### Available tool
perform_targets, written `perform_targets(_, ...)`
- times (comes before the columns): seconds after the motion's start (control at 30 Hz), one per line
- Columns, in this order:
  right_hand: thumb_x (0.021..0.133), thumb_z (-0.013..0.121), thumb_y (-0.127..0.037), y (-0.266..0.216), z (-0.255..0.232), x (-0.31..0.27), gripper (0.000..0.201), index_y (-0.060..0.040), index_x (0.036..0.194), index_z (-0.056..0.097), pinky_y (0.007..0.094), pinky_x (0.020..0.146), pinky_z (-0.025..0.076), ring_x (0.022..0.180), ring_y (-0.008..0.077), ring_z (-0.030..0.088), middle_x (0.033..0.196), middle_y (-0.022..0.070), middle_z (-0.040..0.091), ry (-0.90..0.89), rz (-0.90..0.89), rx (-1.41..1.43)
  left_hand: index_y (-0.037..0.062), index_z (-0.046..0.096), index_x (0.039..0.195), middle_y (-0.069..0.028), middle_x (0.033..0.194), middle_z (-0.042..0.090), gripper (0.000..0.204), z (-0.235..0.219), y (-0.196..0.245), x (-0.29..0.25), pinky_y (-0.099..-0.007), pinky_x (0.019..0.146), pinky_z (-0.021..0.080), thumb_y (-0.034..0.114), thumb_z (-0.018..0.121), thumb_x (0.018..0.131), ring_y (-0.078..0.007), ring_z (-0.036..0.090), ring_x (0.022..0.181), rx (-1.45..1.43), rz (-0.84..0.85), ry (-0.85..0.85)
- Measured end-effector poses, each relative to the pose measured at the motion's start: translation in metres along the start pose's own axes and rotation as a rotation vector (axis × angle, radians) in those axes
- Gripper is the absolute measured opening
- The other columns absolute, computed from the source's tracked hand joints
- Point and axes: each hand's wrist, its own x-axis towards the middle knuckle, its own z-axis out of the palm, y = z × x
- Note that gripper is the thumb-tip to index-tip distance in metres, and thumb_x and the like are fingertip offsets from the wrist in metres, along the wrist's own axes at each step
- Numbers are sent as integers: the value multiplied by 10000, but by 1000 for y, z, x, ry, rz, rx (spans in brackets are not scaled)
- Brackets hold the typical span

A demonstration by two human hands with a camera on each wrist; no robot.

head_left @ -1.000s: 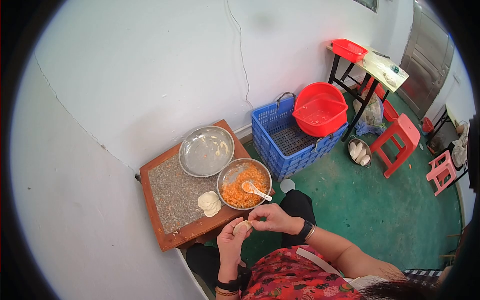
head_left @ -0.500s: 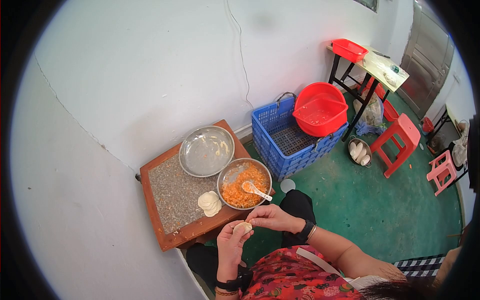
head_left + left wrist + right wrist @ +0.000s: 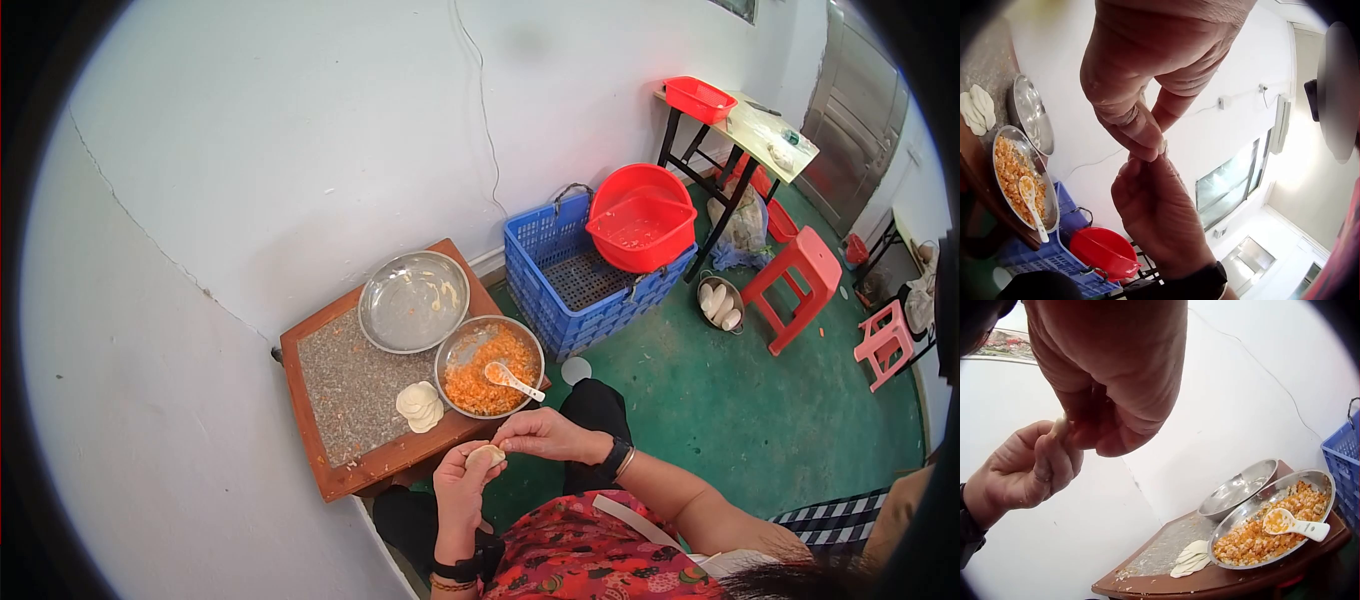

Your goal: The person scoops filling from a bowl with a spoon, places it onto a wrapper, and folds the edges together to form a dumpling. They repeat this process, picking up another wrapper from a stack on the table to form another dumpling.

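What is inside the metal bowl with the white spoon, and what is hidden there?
The bowl holds chopped orange-and-white filling and the white spoon, whose handle crosses the rim. The bottom beneath the filling is covered, so it cannot be seen.

Along the white wall point(image 3: 300, 150) I see a blue plastic crate point(image 3: 620, 318) on the green floor point(image 3: 690, 430), red basins point(image 3: 640, 225) resting at one end. Beyond it, a red tray point(image 3: 700, 98) sits atop a black-legged table point(image 3: 745, 125) near a gray door point(image 3: 850, 115). A metal bowl point(image 3: 736, 292) of white oblong pieces point(image 3: 715, 303) stands beside a red stool point(image 3: 818, 258); a pink stool point(image 3: 885, 335) stands farther right.
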Motion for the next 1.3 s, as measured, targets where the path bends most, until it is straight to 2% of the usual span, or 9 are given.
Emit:
perform_targets(0.27,868,613,-154,-2,-2,0,187,-21,997,639,270,741,480,843,152,609,912,67,646,-23,1,-96,-56,566,1031,-135,922,646,200,0,-1,0,-218,657,543,64,586,872,-159,653,742,121,52,4)
perform_targets(0.37,861,610,-179,2,0,1,186,-34,974,641,291,696,484,785,180,625,846,85,647,20,-78,-152,-52,572,1028,-132,925,647,194,1,-1,0,-213,656,537,65,585,873,-148,650,737,157,73,5)
perform_targets(0.57,829,624,-161,-6,3,0,164,-33,931,640,296,681,490,760,214,630,821,90,641,78,-62,-264,-45,581,1041,-114,941,646,200,3,0,0,-205,677,529,67,583,875,-136,646,775,193,79,-13)
perform_targets(0.67,822,626,-153,0,4,-2,155,-31,918,637,292,677,491,749,221,632,809,87,639,117,-66,-327,-43,583,1046,-112,955,646,201,1,5,-1,-199,681,524,62,583,875,-137,645,799,141,-54,19)
perform_targets(0.77,838,619,-144,1,5,-3,152,-31,937,643,290,691,491,764,211,631,819,93,640,120,-100,-309,-45,584,1043,-120,958,647,199,-9,1,2,-197,671,523,59,583,873,-151,649,804,158,-46,9)
perform_targets(0.87,887,580,-160,5,4,-3,190,-15,999,631,274,718,488,809,161,622,876,72,644,83,-83,-182,-50,580,1042,-132,957,647,200,-10,2,2,-204,673,532,52,583,871,-174,655,804,64,-57,25)
perform_targets(0.97,929,534,-189,8,6,-5,241,-2,1061,609,251,740,482,864,107,595,945,34,632,93,96,219,-57,575,1041,-145,952,647,199,-10,2,2,-217,681,543,45,579,870,-194,658,807,-41,-67,11)
perform_targets(1.07,942,516,-208,9,4,-5,259,-3,1080,596,226,750,470,878,71,565,974,2,611,50,177,341,-60,575,1038,-156,951,646,197,-8,4,1,-228,689,549,39,576,869,-203,659,811,-87,-88,-6)
perform_targets(1.3,933,535,-194,9,1,-4,230,-13,1054,610,217,765,454,854,58,542,934,-6,611,-21,155,306,-59,568,1032,-161,945,645,193,-6,2,2,-228,688,550,38,573,865,-194,658,811,-82,-119,-74)
